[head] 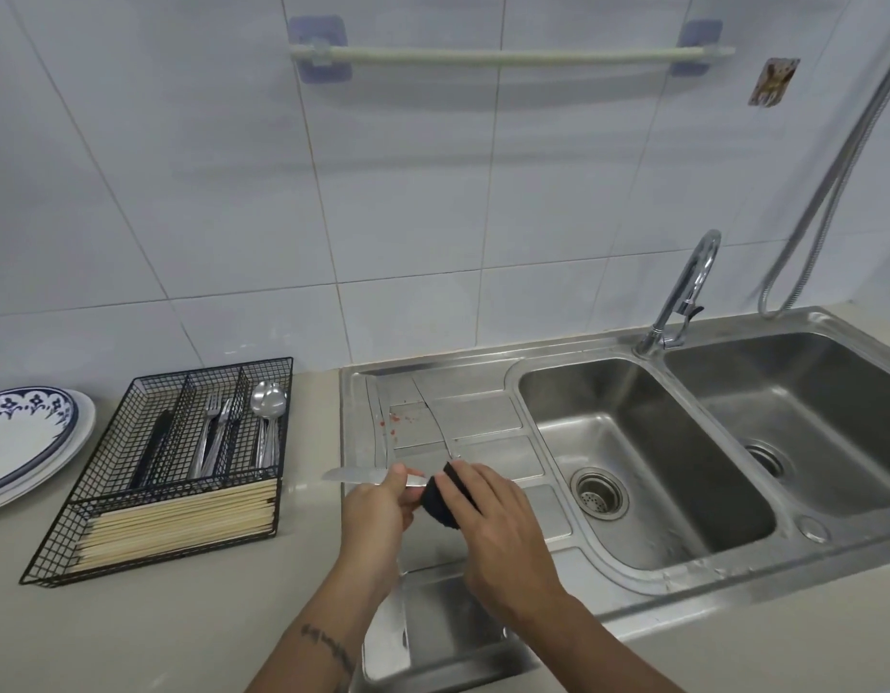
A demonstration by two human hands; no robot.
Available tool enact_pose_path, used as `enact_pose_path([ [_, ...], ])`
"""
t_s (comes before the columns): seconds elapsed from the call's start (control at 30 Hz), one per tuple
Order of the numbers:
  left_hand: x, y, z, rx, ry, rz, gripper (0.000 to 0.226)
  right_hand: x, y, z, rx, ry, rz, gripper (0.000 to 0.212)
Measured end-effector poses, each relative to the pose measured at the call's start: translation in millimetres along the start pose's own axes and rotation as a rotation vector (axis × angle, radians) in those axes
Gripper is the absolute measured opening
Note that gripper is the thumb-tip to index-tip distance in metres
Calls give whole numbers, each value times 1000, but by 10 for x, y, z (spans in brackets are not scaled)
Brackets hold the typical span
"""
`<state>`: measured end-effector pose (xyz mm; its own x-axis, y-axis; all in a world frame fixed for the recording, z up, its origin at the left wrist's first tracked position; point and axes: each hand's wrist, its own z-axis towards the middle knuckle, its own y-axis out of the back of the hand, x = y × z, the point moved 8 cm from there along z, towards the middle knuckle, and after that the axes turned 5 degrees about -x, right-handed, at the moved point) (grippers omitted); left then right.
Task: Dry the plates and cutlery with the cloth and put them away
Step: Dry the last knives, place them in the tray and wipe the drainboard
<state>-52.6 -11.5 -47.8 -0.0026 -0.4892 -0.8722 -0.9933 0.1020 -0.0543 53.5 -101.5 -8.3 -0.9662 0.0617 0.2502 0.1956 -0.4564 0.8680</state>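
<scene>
Steel is what worries me most from where I sit: the knife (355, 475) lies level over the near left of the draining board (463, 417), blade tip pointing left, and my left hand (378, 512) has its fingers curled round the blade's middle. My right hand (488, 512) pinches the dark cloth (440, 502) around the handle end. I judge that a quick pull of the cloth could drag the edge through the left palm, and a wet handle could slip and drop the knife onto the board or into the near sink basin (643, 457). Left of the hands, on the counter, the black wire caddy (158, 472) holds dark-handled pieces in its left slot, forks (214, 432) in the middle, spoons (268, 417) on the right, and pale chopsticks (183, 522) laid across the near compartment. Further left, the blue-patterned plates (28, 437) sit stacked; both basins look bare of dishes, so the knife seems among the last items
</scene>
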Motion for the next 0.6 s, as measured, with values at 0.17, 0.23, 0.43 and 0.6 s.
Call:
enact_pose_path([
  [0.17,-68,111,118,-23,-16,-5,31,-191,-104,72,38,-66,-10,91],
  [0.23,-57,170,154,-64,-12,-28,31,-156,-150,117,61,-52,-25,91],
  [0.43,-125,310,291,-173,-72,-56,31,5,-296,350,82,51,-39,86],
  [0.6,-281,800,589,-348,-79,-92,31,-213,-359,522,116,22,-90,80],
])
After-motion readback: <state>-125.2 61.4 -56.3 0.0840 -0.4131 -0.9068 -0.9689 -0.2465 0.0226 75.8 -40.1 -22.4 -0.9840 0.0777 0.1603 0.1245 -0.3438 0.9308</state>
